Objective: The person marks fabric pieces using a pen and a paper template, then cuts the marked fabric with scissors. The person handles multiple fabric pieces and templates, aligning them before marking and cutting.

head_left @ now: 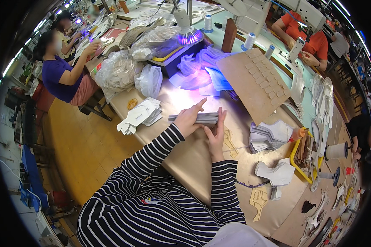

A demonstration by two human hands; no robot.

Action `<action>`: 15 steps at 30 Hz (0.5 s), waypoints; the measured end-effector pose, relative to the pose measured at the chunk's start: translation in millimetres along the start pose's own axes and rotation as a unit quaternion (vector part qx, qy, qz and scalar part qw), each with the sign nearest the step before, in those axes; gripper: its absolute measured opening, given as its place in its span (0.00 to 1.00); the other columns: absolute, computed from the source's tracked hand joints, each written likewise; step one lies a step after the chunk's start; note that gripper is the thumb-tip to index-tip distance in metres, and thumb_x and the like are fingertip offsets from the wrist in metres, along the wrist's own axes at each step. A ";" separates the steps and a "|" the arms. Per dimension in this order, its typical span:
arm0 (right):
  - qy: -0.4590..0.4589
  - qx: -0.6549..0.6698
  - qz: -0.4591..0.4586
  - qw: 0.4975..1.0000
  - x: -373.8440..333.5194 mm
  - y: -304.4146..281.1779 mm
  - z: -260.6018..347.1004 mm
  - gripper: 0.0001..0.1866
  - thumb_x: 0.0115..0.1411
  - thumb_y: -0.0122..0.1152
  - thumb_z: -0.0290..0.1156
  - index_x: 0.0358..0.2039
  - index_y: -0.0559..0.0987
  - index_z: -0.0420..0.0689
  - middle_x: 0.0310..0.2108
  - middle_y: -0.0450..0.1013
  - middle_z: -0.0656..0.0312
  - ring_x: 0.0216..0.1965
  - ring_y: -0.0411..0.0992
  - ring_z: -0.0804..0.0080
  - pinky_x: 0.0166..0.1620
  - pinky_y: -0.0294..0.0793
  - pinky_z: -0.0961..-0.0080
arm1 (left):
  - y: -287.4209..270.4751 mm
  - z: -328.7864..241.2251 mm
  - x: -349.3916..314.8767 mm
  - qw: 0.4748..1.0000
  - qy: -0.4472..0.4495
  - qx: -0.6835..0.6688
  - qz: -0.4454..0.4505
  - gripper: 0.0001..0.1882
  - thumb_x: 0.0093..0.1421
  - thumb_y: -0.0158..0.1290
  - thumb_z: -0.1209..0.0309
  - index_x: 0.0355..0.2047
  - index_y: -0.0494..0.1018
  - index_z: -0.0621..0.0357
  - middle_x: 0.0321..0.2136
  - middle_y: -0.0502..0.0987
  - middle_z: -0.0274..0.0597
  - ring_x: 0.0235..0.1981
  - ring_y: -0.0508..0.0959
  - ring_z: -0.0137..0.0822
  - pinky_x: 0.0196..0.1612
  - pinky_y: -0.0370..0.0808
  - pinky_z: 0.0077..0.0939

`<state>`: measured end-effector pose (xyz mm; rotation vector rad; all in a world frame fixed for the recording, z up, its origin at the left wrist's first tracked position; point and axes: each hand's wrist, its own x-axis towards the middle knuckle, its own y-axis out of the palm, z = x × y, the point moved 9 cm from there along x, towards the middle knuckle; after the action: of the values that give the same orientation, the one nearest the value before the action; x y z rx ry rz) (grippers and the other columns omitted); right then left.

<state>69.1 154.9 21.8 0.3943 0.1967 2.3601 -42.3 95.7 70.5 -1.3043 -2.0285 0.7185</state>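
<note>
Both my hands are around a thick stack of flat grey-white cut pieces (206, 118) at the middle of the table. My left hand (187, 121) presses on the stack's left part, its index finger stretched out past the top. My right hand (215, 138) closes on the right end, thumb at the near side and fingers up along the edge. To the left lies a fanned pile of white cut pieces (141, 115). Grey-white shoe-upper-like pieces (270, 136) are heaped on the right, with another white pile (276, 172) nearer me.
A lit lamp (185, 26) hangs over the table (181, 160). Behind are filled plastic bags (117, 72) and a brown board (257, 84) with rounded pieces. At right stand a yellow basket (294, 158) and thread cones (336, 151). Co-workers sit at the left and far right.
</note>
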 end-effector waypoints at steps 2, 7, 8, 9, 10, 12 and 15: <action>-0.003 -0.019 -0.001 1.000 1.6 0.5 -0.6 0.51 0.60 0.56 0.18 0.75 0.34 0.45 0.77 0.37 0.53 0.74 0.47 0.59 0.72 0.50 0.63 | 1.6 11.7 -0.5 0.998 -0.047 0.027 0.012 0.54 0.48 0.68 0.73 0.72 0.48 0.53 0.48 0.78 0.52 0.48 0.78 0.55 0.52 0.75 0.42; 0.031 0.000 0.029 0.999 2.6 4.7 -6.8 0.48 0.62 0.55 0.19 0.75 0.38 0.42 0.77 0.36 0.53 0.75 0.42 0.61 0.73 0.47 0.63 | 2.6 18.9 -5.2 0.999 -0.037 -0.007 0.001 0.54 0.48 0.69 0.71 0.71 0.48 0.55 0.48 0.78 0.52 0.49 0.78 0.55 0.53 0.74 0.42; 0.045 0.010 0.046 0.998 2.0 6.8 -7.9 0.47 0.63 0.55 0.20 0.75 0.39 0.42 0.77 0.36 0.53 0.76 0.41 0.62 0.73 0.46 0.64 | 4.2 20.7 -5.2 0.999 -0.037 -0.007 0.002 0.54 0.48 0.69 0.71 0.71 0.48 0.55 0.48 0.78 0.52 0.49 0.78 0.54 0.53 0.74 0.41; 0.030 0.003 0.022 0.999 2.3 4.0 -4.9 0.47 0.63 0.57 0.22 0.75 0.39 0.42 0.76 0.38 0.52 0.75 0.44 0.62 0.72 0.49 0.64 | 4.9 22.2 -5.1 0.999 -0.035 -0.026 -0.001 0.52 0.48 0.69 0.71 0.70 0.50 0.55 0.48 0.78 0.52 0.48 0.78 0.54 0.52 0.75 0.41; 0.013 0.002 -0.008 1.000 2.6 1.4 -1.6 0.48 0.63 0.58 0.23 0.75 0.40 0.43 0.76 0.41 0.52 0.74 0.47 0.61 0.71 0.52 0.65 | 5.9 25.3 -4.6 0.998 -0.041 -0.043 0.001 0.51 0.48 0.69 0.71 0.69 0.52 0.56 0.47 0.78 0.52 0.48 0.79 0.54 0.52 0.75 0.40; 0.018 0.020 -0.004 1.000 1.8 3.1 -0.4 0.48 0.63 0.61 0.26 0.75 0.41 0.44 0.75 0.44 0.51 0.73 0.50 0.61 0.71 0.55 0.66 | 5.3 27.8 -3.5 0.998 -0.038 -0.049 -0.002 0.45 0.49 0.69 0.70 0.66 0.57 0.57 0.46 0.79 0.51 0.47 0.79 0.53 0.51 0.75 0.39; 0.058 0.047 0.065 0.995 0.2 12.1 -5.5 0.48 0.62 0.62 0.27 0.75 0.43 0.45 0.74 0.47 0.51 0.72 0.52 0.61 0.70 0.56 0.67 | 0.3 25.3 -2.1 0.999 -0.023 -0.033 -0.012 0.35 0.52 0.68 0.67 0.59 0.66 0.58 0.43 0.79 0.50 0.45 0.80 0.51 0.50 0.76 0.37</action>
<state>59.4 146.2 19.7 0.3224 0.3487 2.5105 -60.1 91.0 53.1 -1.3095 -2.1169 0.6826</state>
